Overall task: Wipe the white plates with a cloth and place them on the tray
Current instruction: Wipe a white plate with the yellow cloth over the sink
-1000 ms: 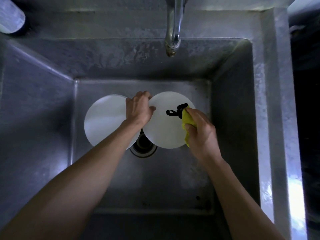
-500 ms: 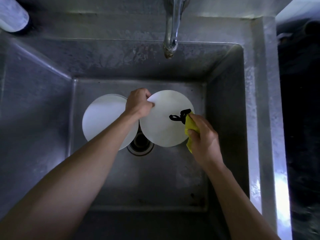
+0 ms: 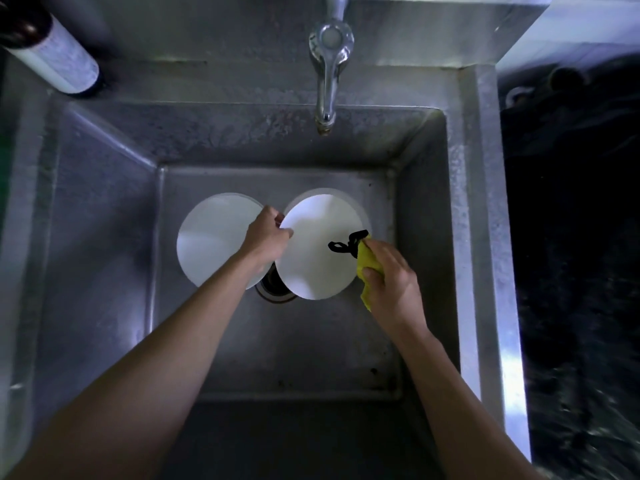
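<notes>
Looking down through the head camera into a stainless steel sink (image 3: 104,237), I take the drain (image 3: 273,289) at the middle of the basin floor as my marker. My left hand (image 3: 265,237) pinches the left rim of a white plate (image 3: 317,251), thumb on its upper face and fingers curled behind the edge, holding it tilted just beyond and to the right of the drain, its lower edge covering part of the drain's ring. My right hand (image 3: 389,278) is clamped around a bunched yellow cloth (image 3: 367,268), pressing it against the right side of that plate; a black loop (image 3: 346,244) from the cloth lies across the plate's white face. A second white plate (image 3: 211,240) lies on the basin floor to the left of the drain, partly hidden under my left wrist and forearm. Behind the held plate a pale rim shows, but I cannot tell whether it is another plate or a reflection. Straight beyond the drain, a chrome faucet (image 3: 327,74) hangs over the back wall of the basin. Far to the drain's upper left, a dark bottle with a white label (image 3: 55,60) stands on the sink's rear ledge. To the right of the sink, everything falls into darkness and I cannot make out details.
</notes>
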The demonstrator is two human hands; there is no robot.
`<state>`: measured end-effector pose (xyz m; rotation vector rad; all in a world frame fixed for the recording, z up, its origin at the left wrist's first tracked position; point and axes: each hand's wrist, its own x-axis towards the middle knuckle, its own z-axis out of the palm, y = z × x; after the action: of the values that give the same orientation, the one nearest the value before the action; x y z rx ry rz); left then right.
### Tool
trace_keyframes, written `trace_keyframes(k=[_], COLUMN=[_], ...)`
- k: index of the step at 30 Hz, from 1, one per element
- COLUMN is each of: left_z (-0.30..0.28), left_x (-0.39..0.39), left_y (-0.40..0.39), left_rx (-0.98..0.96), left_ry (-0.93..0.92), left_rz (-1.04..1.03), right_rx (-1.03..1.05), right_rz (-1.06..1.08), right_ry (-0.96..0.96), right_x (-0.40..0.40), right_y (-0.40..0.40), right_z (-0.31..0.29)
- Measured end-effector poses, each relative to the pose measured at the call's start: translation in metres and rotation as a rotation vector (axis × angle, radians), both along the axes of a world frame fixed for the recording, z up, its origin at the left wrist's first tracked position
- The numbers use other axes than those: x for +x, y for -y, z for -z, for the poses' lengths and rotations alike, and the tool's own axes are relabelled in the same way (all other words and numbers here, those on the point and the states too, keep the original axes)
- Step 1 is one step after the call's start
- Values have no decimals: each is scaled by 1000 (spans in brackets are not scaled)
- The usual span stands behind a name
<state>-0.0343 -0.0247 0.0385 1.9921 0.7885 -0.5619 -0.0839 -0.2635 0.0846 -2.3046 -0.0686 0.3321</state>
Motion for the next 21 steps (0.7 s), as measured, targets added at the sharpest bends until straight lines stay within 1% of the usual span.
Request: trace_keyframes(k=[5,8,10,14,17,21], left_z=[-33,-49,-61,-87,-106,-132], left_x=[-30,-48,-62,-87,-103,-117], left_y=[5,3,2,8,17,30], left_rx=[-222,-266,-297,-421,-478,-578], left_ry=[-34,-19,-3,-8,20,74], left_rz=[-147,-263,-339,-470,-526,-532], right_rx=[-2,-12,-22,-43,-42,-32], right_rz=[-43,-85,-97,-111,-163,-223], right_ry=[-12,-7,-43,-123,-86,0], right_x=[-17,-30,-37,-45,-44,-37], right_y=[-3,-5,-8,-15,-24,-36], right_z=[-20,-34,-45,-69,-90,-117])
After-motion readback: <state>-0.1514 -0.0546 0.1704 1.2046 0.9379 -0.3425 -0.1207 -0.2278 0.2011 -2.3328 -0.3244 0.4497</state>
